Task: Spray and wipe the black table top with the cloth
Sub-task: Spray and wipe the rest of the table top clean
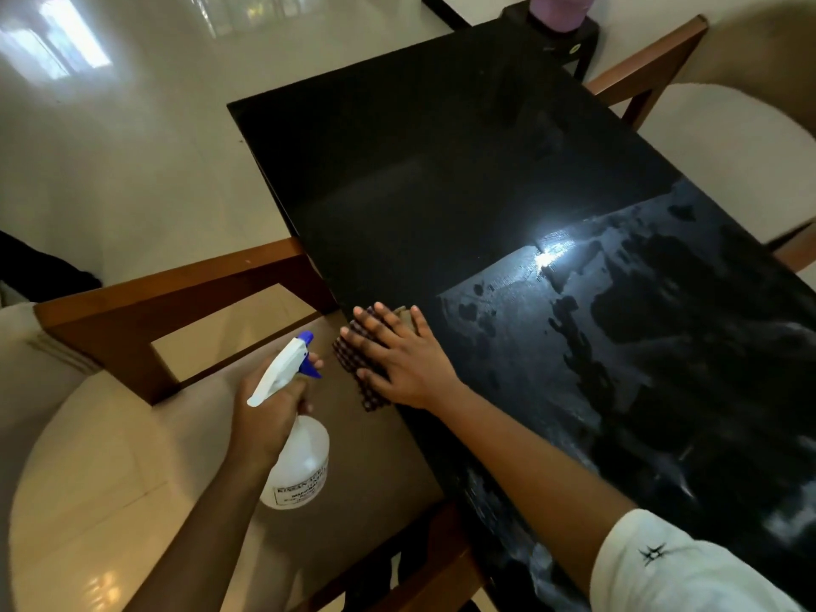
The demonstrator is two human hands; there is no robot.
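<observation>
The black table top [441, 170] runs from the near right to the far middle. Its near half shows wet streaks and smears; the far half looks dry and dark. My right hand [397, 360] lies flat with straight fingers on a checked cloth [353, 368] at the table's left edge, part of the cloth hanging past the edge. My left hand [269, 408] grips the neck of a clear spray bottle [300, 461] with a white and blue trigger head, held upright beside the table over a chair seat.
A wooden chair with a beige cushion [132, 435] stands at the table's left side under my left hand. Another wooden chair [662, 72] is at the far right. A purple object [558, 11] sits on a dark stand beyond the table. Glossy tiled floor lies around.
</observation>
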